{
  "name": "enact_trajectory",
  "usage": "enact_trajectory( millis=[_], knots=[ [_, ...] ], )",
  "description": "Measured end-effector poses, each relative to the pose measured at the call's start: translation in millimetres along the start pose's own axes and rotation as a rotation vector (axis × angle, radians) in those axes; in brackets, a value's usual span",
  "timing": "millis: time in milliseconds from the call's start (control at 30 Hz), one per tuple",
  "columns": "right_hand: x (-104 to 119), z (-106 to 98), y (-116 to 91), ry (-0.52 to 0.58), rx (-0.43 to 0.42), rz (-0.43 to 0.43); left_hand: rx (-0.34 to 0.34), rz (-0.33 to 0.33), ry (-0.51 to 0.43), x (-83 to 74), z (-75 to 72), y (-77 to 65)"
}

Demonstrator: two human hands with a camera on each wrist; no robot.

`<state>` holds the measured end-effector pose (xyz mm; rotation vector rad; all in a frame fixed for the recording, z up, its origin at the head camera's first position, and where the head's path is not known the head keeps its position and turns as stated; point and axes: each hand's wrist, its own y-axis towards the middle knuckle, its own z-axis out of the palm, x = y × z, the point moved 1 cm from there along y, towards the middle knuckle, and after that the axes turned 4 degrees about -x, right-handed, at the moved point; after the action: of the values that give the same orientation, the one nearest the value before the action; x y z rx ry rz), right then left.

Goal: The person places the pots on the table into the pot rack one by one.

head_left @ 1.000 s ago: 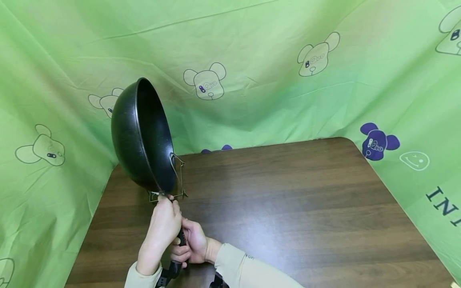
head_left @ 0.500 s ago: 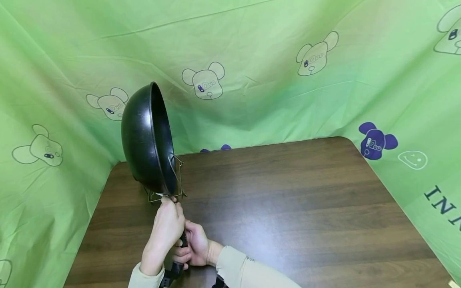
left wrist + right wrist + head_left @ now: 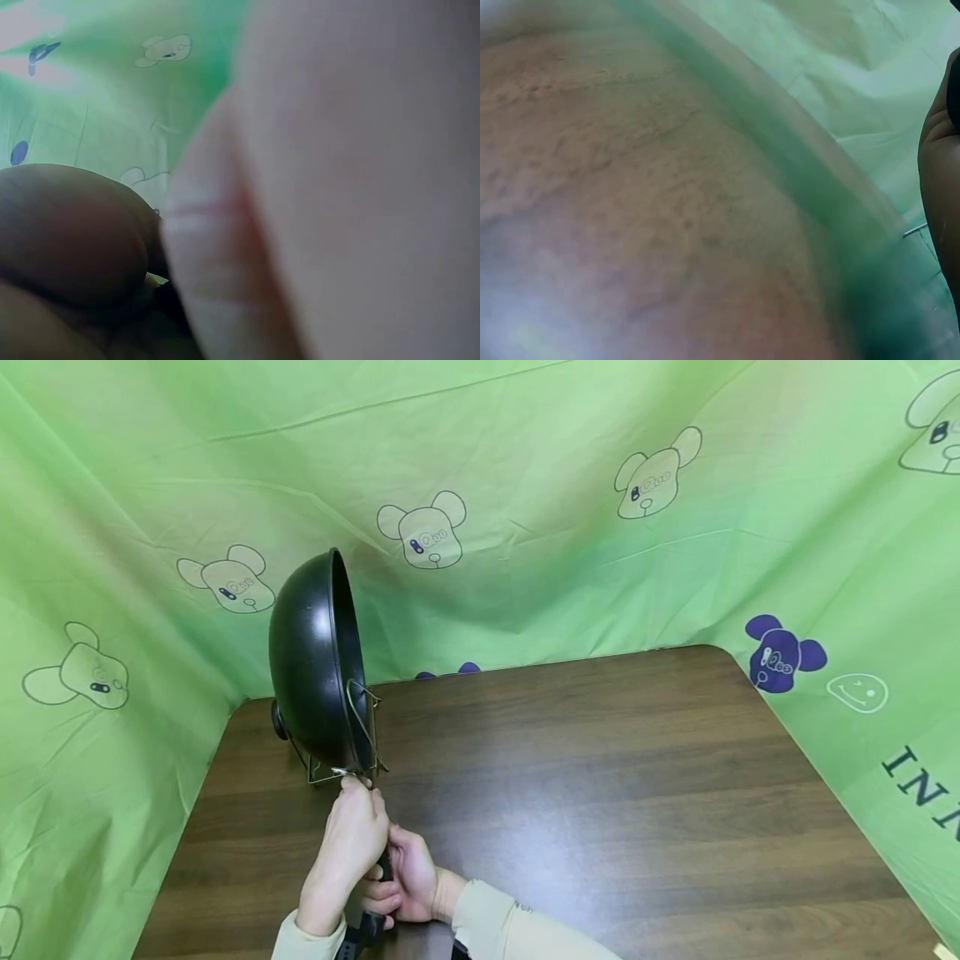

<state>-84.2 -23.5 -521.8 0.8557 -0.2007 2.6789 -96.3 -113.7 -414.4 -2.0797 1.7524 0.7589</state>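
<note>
A deep black wok (image 3: 307,652) is held up on its side in the head view, its opening turned to the right and seen nearly edge-on. My left hand (image 3: 352,831) grips it just below the rim, where the handle begins. My right hand (image 3: 408,877) lies lower, palm up, with fingers curled round the black handle (image 3: 386,865). A wire rack (image 3: 377,743) stands at the wok's lower edge; whether they touch is hard to tell. Blurred skin of the left hand (image 3: 360,180) and right hand (image 3: 630,195) fills most of the wrist views.
A brown wooden table (image 3: 585,793) extends to the right of the hands. Green printed cloth (image 3: 525,485) hangs along its back and sides. A round black knob-like piece (image 3: 279,720) shows at the wok's lower left; what it belongs to is unclear.
The wok has swung right and come down a little, so less of its inside shows. The black knob-like piece has come into view. Both hands have shifted slightly right and down, still gripping.
</note>
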Motion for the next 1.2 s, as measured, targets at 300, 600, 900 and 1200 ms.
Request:
enact_trajectory(
  millis=[300, 600, 900, 1200],
  knots=[
    [-4.3, -3.2, -0.9, 0.007, 0.004, 0.024, 0.022, 0.004, 0.0, 5.8, 5.0, 0.0],
    [-4.1, -3.8, -0.4, 0.013, -0.01, 0.024, 0.02, -0.004, -0.004, 5.8, 6.8, 1.1],
    [-6.5, -7.8, -1.9, 0.057, -0.029, 0.057, 0.038, -0.004, 0.006, 5.7, 11.8, 2.6],
    [-7.7, -7.3, -2.4, 0.068, -0.119, 0.02, 0.068, -0.004, 0.036, 8.1, 17.0, 5.5]
  ],
)
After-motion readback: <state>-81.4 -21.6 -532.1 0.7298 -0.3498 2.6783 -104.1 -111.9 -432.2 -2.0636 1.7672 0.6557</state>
